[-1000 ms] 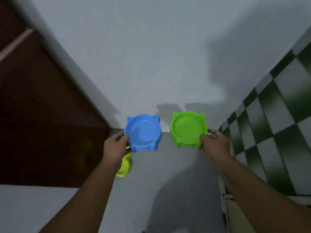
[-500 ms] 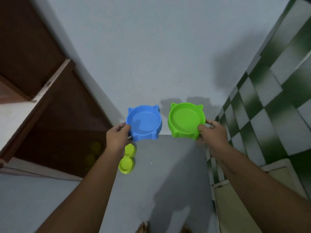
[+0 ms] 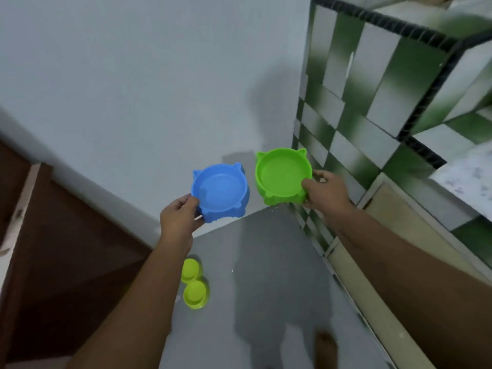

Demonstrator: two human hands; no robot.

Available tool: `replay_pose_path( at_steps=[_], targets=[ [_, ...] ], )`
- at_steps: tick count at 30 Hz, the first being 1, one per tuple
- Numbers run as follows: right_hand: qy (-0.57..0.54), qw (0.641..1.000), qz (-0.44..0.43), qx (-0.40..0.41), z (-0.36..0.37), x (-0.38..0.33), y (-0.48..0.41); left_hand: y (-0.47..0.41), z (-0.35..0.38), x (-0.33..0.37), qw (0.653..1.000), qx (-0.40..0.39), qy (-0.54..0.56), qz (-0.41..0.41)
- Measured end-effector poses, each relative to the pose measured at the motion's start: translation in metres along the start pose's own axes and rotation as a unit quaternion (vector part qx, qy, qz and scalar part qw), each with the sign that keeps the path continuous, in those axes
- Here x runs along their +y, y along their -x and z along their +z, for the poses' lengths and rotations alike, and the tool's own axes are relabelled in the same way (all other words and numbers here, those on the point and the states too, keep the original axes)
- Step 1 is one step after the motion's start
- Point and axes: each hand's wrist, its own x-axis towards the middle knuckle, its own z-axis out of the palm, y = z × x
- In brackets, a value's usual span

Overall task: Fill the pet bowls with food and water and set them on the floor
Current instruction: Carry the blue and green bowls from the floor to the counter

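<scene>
Right now my left hand [image 3: 179, 221] grips the blue plastic pet bowl with small cat ears on its rim [image 3: 219, 191], thumb curled over the near edge at about seven o'clock on the bowl and the other fingers tucked beneath it. My right hand [image 3: 326, 194] grips the bright green plastic cat-eared pet bowl [image 3: 282, 174] the same way, thumb hooked over its rim at about four o'clock. Both bowls are held mouth up in the air in front of me, roughly level, the green one just beside the blue one at its two o'clock, with a narrow gap between them. Each inside shows smooth plastic of its own colour; whether the blue one holds water I cannot tell.

Below my left forearm, at about seven o'clock from the blue bowl, a yellow-green plastic double pet bowl [image 3: 194, 286] sits on the grey glossy floor [image 3: 266, 262], its two round cups side by side. Near six o'clock in my view a blurred bare foot [image 3: 326, 347] stands on that floor. A plain pale grey wall [image 3: 159, 89] rises behind the bowls at twelve o'clock. At nine o'clock stands a dark brown wooden door [image 3: 66, 249], and from one to three o'clock runs a green and white checked tiled counter [image 3: 346, 115] with a beige panel [image 3: 399, 235] under it
</scene>
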Motion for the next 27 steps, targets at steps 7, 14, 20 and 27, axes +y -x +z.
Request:
replay_pose_path(
  at_steps=[7, 14, 20, 27],
  targets=[
    [-0.082, 0.990, 0.051, 0.100, -0.060, 0.004, 0.063, 0.026, 0.030, 0.000, 0.995, -0.096, -0.036, -0.016],
    [-0.132, 0.972, 0.063, 0.183, -0.143, 0.037, 0.117, 0.075, 0.085, -0.021, 0.978, -0.196, -0.074, -0.016],
    [-0.152, 0.958, 0.066, 0.234, -0.203, 0.070, 0.165, 0.132, 0.119, -0.043, 0.964, -0.244, -0.101, -0.010],
    [-0.173, 0.933, 0.072, 0.308, -0.282, 0.116, 0.263, 0.226, 0.139, -0.073, 0.939, -0.315, -0.140, -0.004]
  ],
)
